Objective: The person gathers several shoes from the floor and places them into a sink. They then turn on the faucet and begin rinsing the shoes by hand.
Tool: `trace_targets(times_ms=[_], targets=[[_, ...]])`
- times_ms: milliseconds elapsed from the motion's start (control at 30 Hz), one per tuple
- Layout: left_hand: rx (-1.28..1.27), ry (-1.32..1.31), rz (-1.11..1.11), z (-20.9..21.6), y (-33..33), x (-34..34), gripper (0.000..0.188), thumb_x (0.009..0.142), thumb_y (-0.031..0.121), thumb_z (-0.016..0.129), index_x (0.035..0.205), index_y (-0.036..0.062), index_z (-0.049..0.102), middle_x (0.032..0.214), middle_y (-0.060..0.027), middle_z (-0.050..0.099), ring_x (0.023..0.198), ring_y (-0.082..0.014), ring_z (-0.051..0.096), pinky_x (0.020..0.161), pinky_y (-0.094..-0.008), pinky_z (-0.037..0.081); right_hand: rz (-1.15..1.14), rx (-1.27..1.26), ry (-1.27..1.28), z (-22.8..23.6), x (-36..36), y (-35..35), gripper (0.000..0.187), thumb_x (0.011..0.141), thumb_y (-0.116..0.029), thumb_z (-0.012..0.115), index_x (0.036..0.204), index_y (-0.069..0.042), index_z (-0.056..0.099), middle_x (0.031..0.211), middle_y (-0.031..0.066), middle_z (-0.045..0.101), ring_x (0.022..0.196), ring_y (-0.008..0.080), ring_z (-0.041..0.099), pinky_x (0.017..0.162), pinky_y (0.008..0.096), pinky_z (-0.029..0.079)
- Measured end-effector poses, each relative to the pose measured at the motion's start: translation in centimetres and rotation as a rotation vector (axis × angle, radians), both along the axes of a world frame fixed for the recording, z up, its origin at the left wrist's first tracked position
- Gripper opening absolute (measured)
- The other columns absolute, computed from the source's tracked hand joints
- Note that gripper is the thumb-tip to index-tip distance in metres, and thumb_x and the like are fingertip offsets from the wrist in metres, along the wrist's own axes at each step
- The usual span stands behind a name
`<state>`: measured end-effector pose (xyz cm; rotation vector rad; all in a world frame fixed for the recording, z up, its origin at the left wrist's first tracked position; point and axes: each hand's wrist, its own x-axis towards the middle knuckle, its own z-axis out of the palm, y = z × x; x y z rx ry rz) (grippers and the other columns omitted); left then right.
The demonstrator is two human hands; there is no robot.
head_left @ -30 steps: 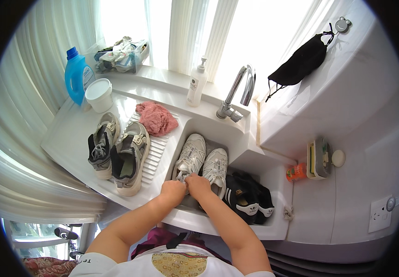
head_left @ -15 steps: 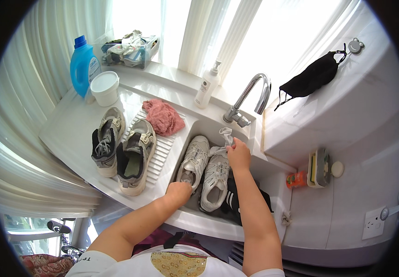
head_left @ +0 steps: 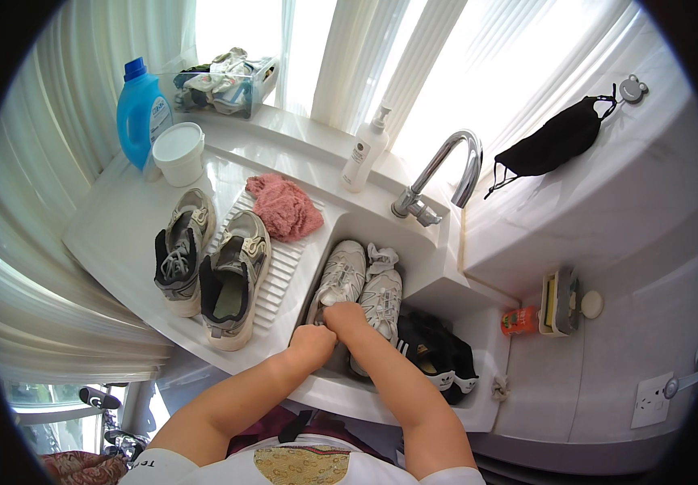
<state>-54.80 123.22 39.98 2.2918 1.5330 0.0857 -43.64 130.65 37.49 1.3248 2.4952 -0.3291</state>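
Observation:
Two white sneakers stand side by side in the sink (head_left: 319, 279), toes toward the faucet. At the heel of the left white sneaker (head_left: 342, 271), my left hand (head_left: 314, 346) is closed on its rim. My right hand (head_left: 346, 319) has its fingers curled at the same sneaker's opening, right by my left hand; what they pinch is hidden. The right white sneaker (head_left: 381, 301) is partly covered by my right forearm. A crumpled whitish cloth (head_left: 382, 258) lies at its toe. To the right in the basin are black shoes with white stripes (head_left: 438, 352).
Grey-beige sneakers (head_left: 236, 279) and a pink cloth (head_left: 284, 208) occupy the ribbed counter. Behind are a white tub (head_left: 179, 155), blue detergent jug (head_left: 140, 113), clear bin (head_left: 224, 85) and pump bottle (head_left: 365, 153). The faucet (head_left: 446, 174) arches over the sink; a black mask (head_left: 555, 137) hangs right.
My right hand has let go of the whitish cloth at the right sneaker's toe and moved left and nearer, beside my left hand. The black shoes show more. My left hand stays at the heel.

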Motion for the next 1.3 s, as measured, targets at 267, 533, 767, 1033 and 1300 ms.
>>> trace_targets(times_ms=[267, 533, 767, 1033, 1300], targets=[[-0.031, 0.059, -0.034, -0.8, 0.1, 0.2, 0.015, 0.078, 0.013, 0.055, 0.075, 0.0089, 0.070, 0.078, -0.0120, 0.068, 0.071, -0.0274, 0.068, 0.062, -0.0384, 0.054, 0.102, -0.099, -0.037, -2.0, 0.9, -0.1, 0.016, 0.074, -0.022, 0.060, 0.084, -0.015, 0.070, 0.085, 0.0087, 0.068, 0.082, 0.0282, 0.066, 0.067, 0.0411, 0.052], [-0.064, 0.014, 0.064, -1.4, 0.1, 0.4, 0.014, 0.079, 0.012, 0.056, 0.080, 0.0084, 0.070, 0.082, -0.0122, 0.068, 0.076, -0.0280, 0.068, 0.063, -0.0377, 0.055, -0.609, 0.022, 0.977, 4.7, 7.6, 1.9, 0.019, 0.075, -0.015, 0.068, 0.091, -0.007, 0.071, 0.058, 0.0025, 0.059, 0.049, 0.0115, 0.049, 0.048, 0.0285, 0.039], [-0.084, 0.042, 0.008, 0.4, 0.0, 0.2, 0.014, 0.079, 0.013, 0.056, 0.081, 0.0081, 0.069, 0.081, -0.0130, 0.069, 0.076, -0.0291, 0.068, 0.065, -0.0384, 0.054, -0.930, 0.079, 1.364, 14.0, 9.7, 4.6, 0.015, 0.079, -0.011, 0.068, 0.090, 0.000, 0.071, 0.059, -0.0061, 0.053, 0.050, 0.0019, 0.042, 0.045, 0.0207, 0.032], [-0.097, 0.090, -0.025, 3.1, -1.6, 0.3, 0.015, 0.078, 0.012, 0.056, 0.080, 0.0083, 0.070, 0.080, -0.0130, 0.069, 0.073, -0.0288, 0.068, 0.062, -0.0387, 0.054, -0.932, 0.102, 1.321, 10.9, 8.7, 6.9, 0.030, 0.078, -0.014, 0.069, 0.105, 0.000, 0.066, 0.063, -0.0014, 0.057, 0.050, 0.0052, 0.047, 0.045, 0.0215, 0.036], [0.112, -0.157, 0.132, 2.6, -2.8, -0.4, 0.009, 0.076, 0.011, 0.059, 0.078, 0.0047, 0.054, 0.065, -0.0140, 0.063, 0.062, -0.0314, 0.065, 0.054, -0.0415, 0.050, -0.982, -0.326, 0.928, 5.8, 7.9, 5.0, 0.038, 0.077, -0.016, 0.071, 0.108, 0.003, 0.061, 0.068, 0.0048, 0.059, 0.047, 0.0089, 0.048, 0.041, 0.0244, 0.037]])
